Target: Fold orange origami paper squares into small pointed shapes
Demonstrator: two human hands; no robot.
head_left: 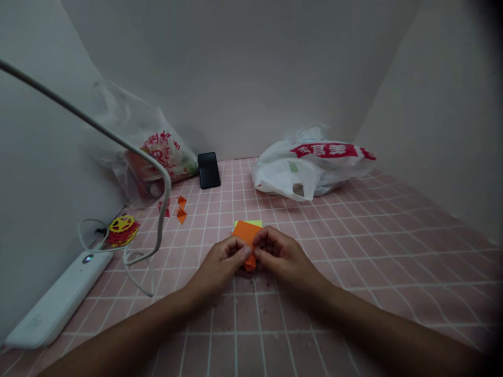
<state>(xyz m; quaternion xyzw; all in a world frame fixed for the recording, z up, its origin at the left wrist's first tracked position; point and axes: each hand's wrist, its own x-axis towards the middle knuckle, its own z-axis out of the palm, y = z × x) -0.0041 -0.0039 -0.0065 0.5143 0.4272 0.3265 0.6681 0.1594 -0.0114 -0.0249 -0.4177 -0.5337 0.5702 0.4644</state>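
Observation:
Both hands meet in front of me over the tiled surface, pinching a small folded piece of orange paper (250, 265). My left hand (230, 256) grips its left side between thumb and fingers. On the other side, my right hand (277, 250) is closed on the paper with thumb and fingertips, which partly hide it. Just beyond the fingertips lies a flat orange paper sheet (246, 230). A yellow-green sheet (257, 223) shows from under its far edge. Where the folded piece ends and the flat sheet begins is hard to make out.
Small folded orange paper shapes (181, 214) and a red one (165, 208) lie left. Red and yellow cut-outs (121, 228) sit by a white power bank (58, 298) with a cable (167, 183). Behind are a phone (209, 170) and plastic bags (157, 152), (310, 167).

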